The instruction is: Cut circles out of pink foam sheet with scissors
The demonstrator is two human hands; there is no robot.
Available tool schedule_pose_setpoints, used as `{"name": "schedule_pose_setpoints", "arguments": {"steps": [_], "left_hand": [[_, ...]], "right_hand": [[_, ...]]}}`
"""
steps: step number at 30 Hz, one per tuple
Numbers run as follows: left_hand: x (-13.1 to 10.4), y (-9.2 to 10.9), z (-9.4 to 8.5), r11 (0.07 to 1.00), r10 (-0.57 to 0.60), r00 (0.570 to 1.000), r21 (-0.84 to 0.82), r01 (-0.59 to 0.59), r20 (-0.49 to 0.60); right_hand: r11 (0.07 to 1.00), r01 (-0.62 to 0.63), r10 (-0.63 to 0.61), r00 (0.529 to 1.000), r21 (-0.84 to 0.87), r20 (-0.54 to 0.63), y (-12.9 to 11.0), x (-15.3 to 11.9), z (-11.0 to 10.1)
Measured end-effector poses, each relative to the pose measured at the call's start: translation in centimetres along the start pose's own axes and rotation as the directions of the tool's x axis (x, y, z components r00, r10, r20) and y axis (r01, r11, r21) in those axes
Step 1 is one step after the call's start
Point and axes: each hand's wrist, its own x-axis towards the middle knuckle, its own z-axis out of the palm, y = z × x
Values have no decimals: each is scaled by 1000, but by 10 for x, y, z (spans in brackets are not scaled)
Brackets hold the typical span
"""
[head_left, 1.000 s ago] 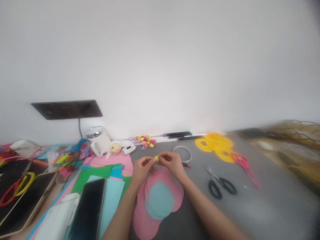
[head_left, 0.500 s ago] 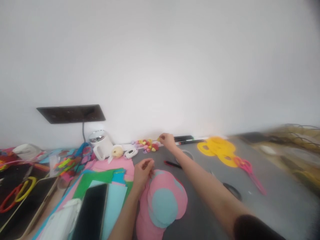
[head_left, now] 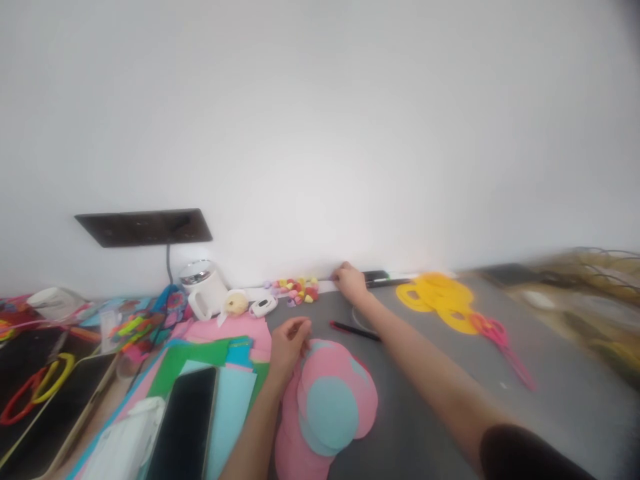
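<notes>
My left hand [head_left: 290,343] is curled, thumb and fingers together, by the upper left edge of overlapping pink and light-blue paper circles [head_left: 333,413]. Whatever its fingertips pinch, if anything, is hidden. My right hand [head_left: 351,283] reaches to the foot of the wall, its fingers closed beside a black flat object [head_left: 375,275] and dark pens [head_left: 387,283]. I cannot make out anything in those fingers. Left of that hand lies a cluster of colourful small pieces [head_left: 300,291]. Below the right wrist rests a black-and-red pen [head_left: 355,330].
Yellow paper shapes [head_left: 435,293] and pink scissors [head_left: 503,343] lie to the right. On the left are a phone [head_left: 184,427], coloured sheets [head_left: 233,400], a white mug [head_left: 210,293], a white oval device [head_left: 263,305] and orange-yellow scissors [head_left: 45,387].
My right hand has moved a little right along the wall, away from the colourful pieces toward the black object. My left hand stays beside the paper circles.
</notes>
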Motion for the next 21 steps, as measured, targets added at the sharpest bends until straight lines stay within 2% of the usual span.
{"name": "schedule_pose_setpoints", "arguments": {"steps": [7, 13, 16, 21], "left_hand": [[-1, 0, -1, 1000, 1, 1000, 6, -1, 4], [-2, 3, 0, 1000, 0, 1000, -29, -1, -10], [-3, 5, 0, 997, 2, 1000, -77, -1, 7], [-3, 7, 0, 972, 5, 998, -234, 9, 59]], "right_hand": [[995, 58, -60, 998, -75, -18, -6, -4, -3], [985, 162, -150, 974, 58, -167, -8, -23, -21], [927, 343, -305, 926, 154, -224, -15, -50, -37], [774, 588, -529, 804, 236, -270, -29, -101, -56]]}}
